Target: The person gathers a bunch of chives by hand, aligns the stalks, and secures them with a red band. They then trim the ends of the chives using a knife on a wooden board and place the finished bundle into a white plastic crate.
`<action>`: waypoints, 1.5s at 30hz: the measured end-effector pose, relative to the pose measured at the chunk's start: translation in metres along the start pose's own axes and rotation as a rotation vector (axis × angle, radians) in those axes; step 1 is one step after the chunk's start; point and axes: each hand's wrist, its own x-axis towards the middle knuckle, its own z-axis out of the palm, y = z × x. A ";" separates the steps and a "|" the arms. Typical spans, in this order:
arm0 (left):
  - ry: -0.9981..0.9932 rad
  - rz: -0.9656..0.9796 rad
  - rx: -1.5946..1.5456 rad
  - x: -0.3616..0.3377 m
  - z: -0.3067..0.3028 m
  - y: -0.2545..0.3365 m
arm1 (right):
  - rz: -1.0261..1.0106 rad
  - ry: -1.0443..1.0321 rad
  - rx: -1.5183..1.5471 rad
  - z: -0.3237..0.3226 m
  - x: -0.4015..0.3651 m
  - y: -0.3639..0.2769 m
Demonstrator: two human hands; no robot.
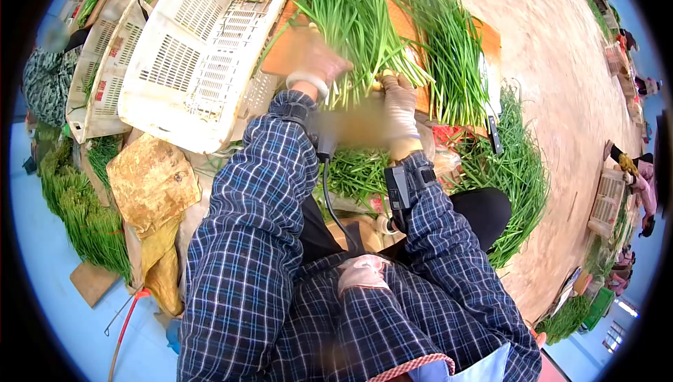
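Note:
A bunch of garlic chives (343, 10) lies across an orange-brown wooden board (284, 49), its pale stem ends toward me. My right hand (399, 101), in a light glove, has its fingers closed on the stem ends. My left hand (319, 63), with a white bracelet at the wrist, is at the left side of the same bunch; motion smears its fingers, so their grip cannot be made out. A second pile of chives (449, 52) rests on the board to the right. Beside it lies a knife (493, 130) with a black handle pointing toward me.
A white plastic crate (165, 105) stands close on the left, another crate (102, 94) beyond it. Loose greens (519, 186) are heaped at the right, more (361, 172) below the board. A yellow-brown sack (154, 186) is at lower left. Another person (641, 179) works far right.

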 end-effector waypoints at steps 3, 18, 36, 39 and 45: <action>-0.047 0.002 -0.038 -0.009 -0.009 0.006 | -0.031 0.008 -0.036 0.000 -0.003 -0.004; -0.006 0.154 0.245 -0.030 -0.033 0.006 | -0.168 -0.219 -1.550 0.030 -0.020 -0.033; 0.097 0.221 0.039 -0.011 -0.019 -0.028 | -0.277 0.033 -1.261 0.045 -0.008 -0.017; 0.037 0.229 0.058 -0.020 -0.027 -0.018 | -0.178 0.047 -1.560 0.062 0.003 -0.028; 0.185 -0.010 -0.077 0.019 0.007 -0.022 | -0.227 -0.113 -0.733 0.030 0.022 -0.006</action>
